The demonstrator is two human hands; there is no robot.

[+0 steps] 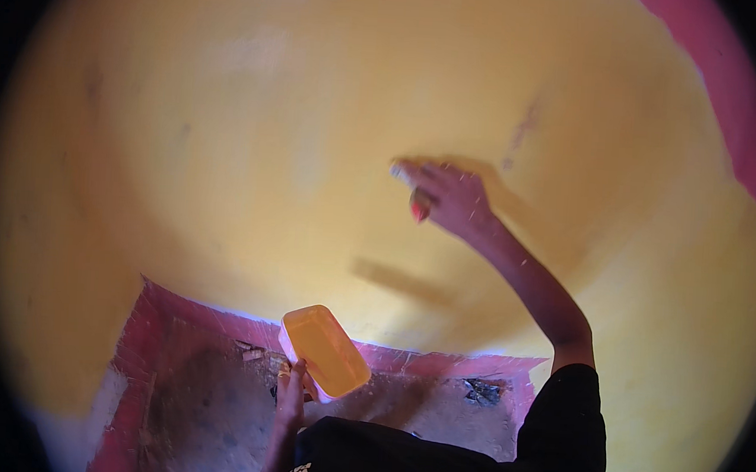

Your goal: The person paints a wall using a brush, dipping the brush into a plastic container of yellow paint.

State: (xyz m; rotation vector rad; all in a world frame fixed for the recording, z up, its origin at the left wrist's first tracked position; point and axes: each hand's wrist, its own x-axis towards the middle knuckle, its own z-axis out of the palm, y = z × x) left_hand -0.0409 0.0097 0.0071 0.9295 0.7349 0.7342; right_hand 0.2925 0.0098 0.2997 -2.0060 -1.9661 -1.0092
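Observation:
My left hand [292, 391] grips the near left side of a rectangular plastic tub [287, 345], low in front of me. Yellow paint [328, 351] covers the inside of the tub, which is tilted; its depth cannot be made out. Up against the yellow wall [253, 159], with my right arm stretched out, my right hand [451, 197] is closed round what looks like a paintbrush [419, 209] with a red handle end. The bristles are mostly hidden by my fingers and blur, so whether they touch the wall is unclear.
A pink band [243, 321] runs along the wall's foot, above a stained grey floor [221, 399]. Dark scraps [483, 391] lie by the wall at right, with more debris [254, 354] at left. A pink area [725, 75] fills the upper right.

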